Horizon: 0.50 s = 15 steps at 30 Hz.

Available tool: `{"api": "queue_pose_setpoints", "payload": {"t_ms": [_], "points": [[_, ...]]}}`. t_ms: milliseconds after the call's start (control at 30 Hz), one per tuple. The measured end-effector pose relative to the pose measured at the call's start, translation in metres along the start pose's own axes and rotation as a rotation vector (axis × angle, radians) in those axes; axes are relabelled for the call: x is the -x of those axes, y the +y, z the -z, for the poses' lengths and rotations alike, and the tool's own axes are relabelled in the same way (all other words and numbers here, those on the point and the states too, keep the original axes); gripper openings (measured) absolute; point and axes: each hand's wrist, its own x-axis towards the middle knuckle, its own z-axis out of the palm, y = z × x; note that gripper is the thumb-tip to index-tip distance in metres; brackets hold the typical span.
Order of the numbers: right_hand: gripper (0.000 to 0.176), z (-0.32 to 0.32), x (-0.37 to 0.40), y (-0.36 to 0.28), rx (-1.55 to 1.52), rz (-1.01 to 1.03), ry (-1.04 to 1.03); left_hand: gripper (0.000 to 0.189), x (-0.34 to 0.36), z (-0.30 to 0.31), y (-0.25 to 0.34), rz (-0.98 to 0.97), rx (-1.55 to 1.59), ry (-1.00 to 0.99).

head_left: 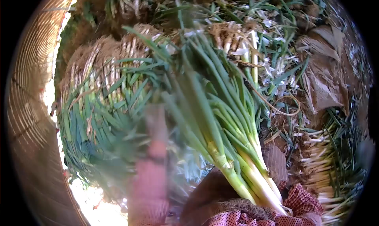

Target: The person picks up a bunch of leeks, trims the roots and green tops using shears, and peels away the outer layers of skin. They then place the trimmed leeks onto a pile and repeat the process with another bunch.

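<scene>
A bunch of spring onions [221, 119] is seen at the near middle, its white stalks laid against the right hand [211, 192], beside a checked sleeve [302, 202]. The grip cannot be told. The left hand [154, 162] is blurred and its state cannot be told. Tied bundles [98, 91] are piled at the left.
</scene>
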Motion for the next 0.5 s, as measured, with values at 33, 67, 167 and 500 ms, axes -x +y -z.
{"api": "queue_pose_setpoints", "payload": {"t_ms": [33, 67, 167, 500], "points": [[0.118, -0.002, 0.0, 0.002, -0.01, 0.019, -0.008, 0.063, 0.04, 0.012, -0.011, 0.125, -0.011, -0.038], [0.119, -0.005, -0.001, 0.002, -0.016, 0.041, -0.022, 0.064, 0.081, 0.021, -0.016, 0.252, -0.041, -0.103], [0.12, -0.015, -0.01, -0.001, -0.026, 0.121, -0.088, 0.065, 0.159, 0.02, -0.007, 0.441, -0.081, -0.249], [0.127, -0.149, 0.007, -0.079, 0.131, 0.498, -0.376, 0.067, 0.144, 0.063, 0.032, 0.391, -0.116, -0.342]]}}
